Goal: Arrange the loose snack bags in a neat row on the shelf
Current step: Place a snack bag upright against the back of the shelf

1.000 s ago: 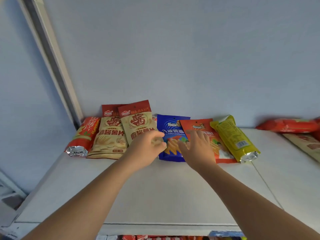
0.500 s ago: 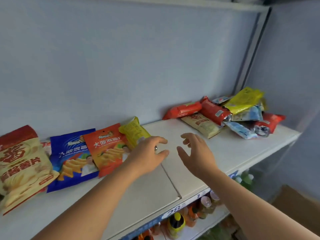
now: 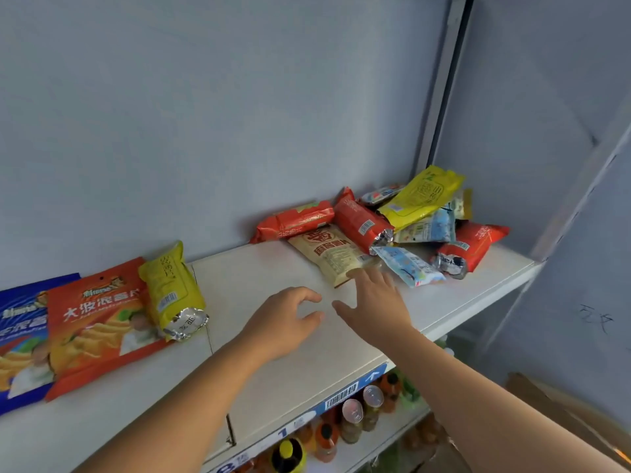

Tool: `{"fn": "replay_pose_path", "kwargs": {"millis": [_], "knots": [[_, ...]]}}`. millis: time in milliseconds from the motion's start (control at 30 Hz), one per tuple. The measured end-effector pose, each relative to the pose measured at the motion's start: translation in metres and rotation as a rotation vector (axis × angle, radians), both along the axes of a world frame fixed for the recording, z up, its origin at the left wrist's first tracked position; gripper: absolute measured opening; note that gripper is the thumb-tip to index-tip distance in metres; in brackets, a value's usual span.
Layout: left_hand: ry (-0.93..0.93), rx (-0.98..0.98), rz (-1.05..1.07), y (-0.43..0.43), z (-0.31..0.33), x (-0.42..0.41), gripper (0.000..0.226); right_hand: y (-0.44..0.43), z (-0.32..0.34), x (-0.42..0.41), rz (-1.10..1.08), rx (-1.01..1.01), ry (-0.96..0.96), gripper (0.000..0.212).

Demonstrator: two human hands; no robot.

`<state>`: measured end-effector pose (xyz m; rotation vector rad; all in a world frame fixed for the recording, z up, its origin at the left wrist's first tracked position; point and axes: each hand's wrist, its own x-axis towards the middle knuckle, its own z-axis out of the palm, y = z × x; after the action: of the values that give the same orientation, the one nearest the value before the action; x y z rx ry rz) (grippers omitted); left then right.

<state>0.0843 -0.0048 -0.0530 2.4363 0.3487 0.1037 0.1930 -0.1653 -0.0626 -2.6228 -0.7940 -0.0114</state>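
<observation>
On the white shelf (image 3: 273, 363), a row at the left ends with a blue bag (image 3: 20, 332), an orange chip bag (image 3: 99, 322) and a yellow bag (image 3: 170, 288). A loose pile lies at the right: a beige chip bag (image 3: 329, 252), red bags (image 3: 295, 220) (image 3: 362, 223) (image 3: 471, 245), a yellow bag (image 3: 423, 194) and pale blue bags (image 3: 408, 266). My right hand (image 3: 374, 302) is open, its fingertips at the beige bag's near end. My left hand (image 3: 285, 320) hovers over bare shelf, fingers curled apart, holding nothing.
The shelf's front edge carries a blue price strip (image 3: 341, 394). Drink bottles (image 3: 351, 418) stand on the lower shelf beneath. A metal upright (image 3: 440, 83) and side wall close the shelf at the right. A cardboard box (image 3: 566, 411) sits low at the right.
The view has swung right, from the row of bags to the loose pile. Both hands left the row and moved right; my right hand now reaches the beige bag.
</observation>
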Motion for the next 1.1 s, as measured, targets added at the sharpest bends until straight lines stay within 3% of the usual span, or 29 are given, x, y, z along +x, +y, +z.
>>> {"fn": "replay_pose_path", "kwargs": {"millis": [233,367,633,733,800,867,1000,1033,1100], "knots": [[-0.012,-0.017,0.07,0.023,0.002,0.017,0.032,0.052,0.001,0.037,-0.024,-0.175,-0.05,0.082],[-0.001,-0.064,0.085,0.029,-0.002,0.015,0.03,0.081,-0.002,0.061,-0.068,-0.309,0.022,0.094],[-0.044,-0.151,0.136,0.062,-0.007,0.018,0.019,0.074,0.013,0.074,-0.108,-0.313,0.083,0.065],[-0.065,-0.264,0.218,0.071,-0.001,0.036,0.013,0.056,0.026,0.074,-0.077,-0.164,0.238,0.039],[-0.092,-0.333,0.233,0.072,0.001,0.048,0.008,0.042,0.035,0.071,-0.068,0.041,0.398,0.029],[-0.112,-0.363,0.215,0.067,0.004,0.056,0.019,0.028,0.042,0.067,-0.066,0.263,0.579,0.022],[-0.078,-0.604,0.235,0.05,0.012,0.063,0.078,0.004,0.046,0.052,0.008,0.772,1.068,0.023],[-0.066,-0.707,0.233,0.046,0.015,0.062,0.082,0.0,0.042,0.048,0.063,0.859,1.178,0.023],[-0.04,-0.939,0.159,0.04,0.021,0.06,0.061,-0.007,0.034,0.04,0.169,0.929,1.3,0.035]]}}
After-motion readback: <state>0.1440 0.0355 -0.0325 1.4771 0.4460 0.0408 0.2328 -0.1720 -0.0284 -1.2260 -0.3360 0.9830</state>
